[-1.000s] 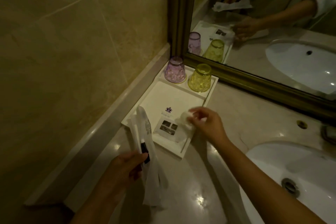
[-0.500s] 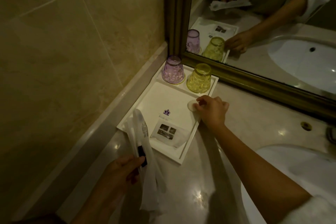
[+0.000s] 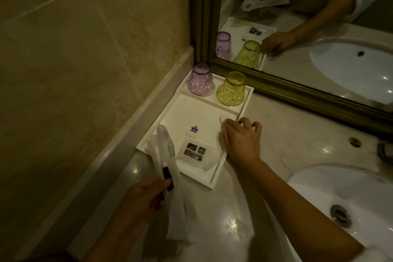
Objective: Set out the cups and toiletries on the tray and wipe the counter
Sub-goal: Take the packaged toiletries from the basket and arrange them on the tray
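A white tray (image 3: 197, 119) lies on the marble counter in the corner by the mirror. At its far end a purple cup (image 3: 200, 80) and a yellow cup (image 3: 231, 89) stand upside down. A flat clear packet with a dark label (image 3: 194, 152) lies at the tray's near end. My right hand (image 3: 241, 138) rests at the tray's right rim, fingertips on a small round white packet (image 3: 225, 117) lying on the tray. My left hand (image 3: 146, 200) holds several long white wrapped toiletries (image 3: 168, 161) upright over the tray's near left corner.
A white sink basin (image 3: 344, 202) with a metal drain is at the right. The gold-framed mirror (image 3: 276, 89) runs behind the tray. Beige wall tiles and a raised ledge (image 3: 127, 125) border the counter on the left.
My right hand carried the small round packet from the tray's near end to its right middle and set it down there. My left hand kept hold of the wrapped toiletries.
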`<state>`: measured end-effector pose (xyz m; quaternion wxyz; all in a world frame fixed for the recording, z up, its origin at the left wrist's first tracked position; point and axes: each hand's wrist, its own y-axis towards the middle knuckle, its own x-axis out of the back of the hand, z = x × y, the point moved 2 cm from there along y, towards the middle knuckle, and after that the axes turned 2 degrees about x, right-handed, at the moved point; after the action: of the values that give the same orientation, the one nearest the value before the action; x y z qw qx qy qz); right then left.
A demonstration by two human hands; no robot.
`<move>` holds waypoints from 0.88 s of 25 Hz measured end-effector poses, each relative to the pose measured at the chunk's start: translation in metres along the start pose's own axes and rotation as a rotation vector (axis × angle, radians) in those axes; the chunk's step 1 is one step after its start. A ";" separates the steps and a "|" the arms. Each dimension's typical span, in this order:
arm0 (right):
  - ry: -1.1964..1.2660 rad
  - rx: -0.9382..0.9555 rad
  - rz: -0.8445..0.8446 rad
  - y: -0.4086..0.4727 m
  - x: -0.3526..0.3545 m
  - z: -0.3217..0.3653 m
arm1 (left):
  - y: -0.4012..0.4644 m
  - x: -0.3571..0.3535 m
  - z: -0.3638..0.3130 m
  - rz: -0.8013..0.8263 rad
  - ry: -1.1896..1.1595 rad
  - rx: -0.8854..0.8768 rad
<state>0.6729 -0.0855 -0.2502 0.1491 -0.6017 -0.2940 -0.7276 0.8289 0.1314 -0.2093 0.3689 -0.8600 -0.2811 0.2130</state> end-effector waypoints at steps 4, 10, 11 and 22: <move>0.018 -0.046 0.074 0.002 0.005 0.004 | -0.002 0.005 -0.002 -0.010 -0.013 -0.018; 0.109 -0.058 0.166 -0.030 0.018 0.036 | -0.005 0.014 -0.004 -0.021 -0.042 -0.044; 0.085 -0.072 0.205 -0.032 0.018 0.038 | -0.005 0.015 -0.005 -0.017 -0.047 -0.053; 0.073 0.200 0.418 0.000 0.024 0.041 | -0.011 0.028 -0.003 -0.011 -0.019 -0.091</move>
<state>0.6997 -0.0567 -0.2225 0.3657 -0.6050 -0.2281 -0.6695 0.8478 0.1545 -0.2034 0.3278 -0.8723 -0.2986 0.2062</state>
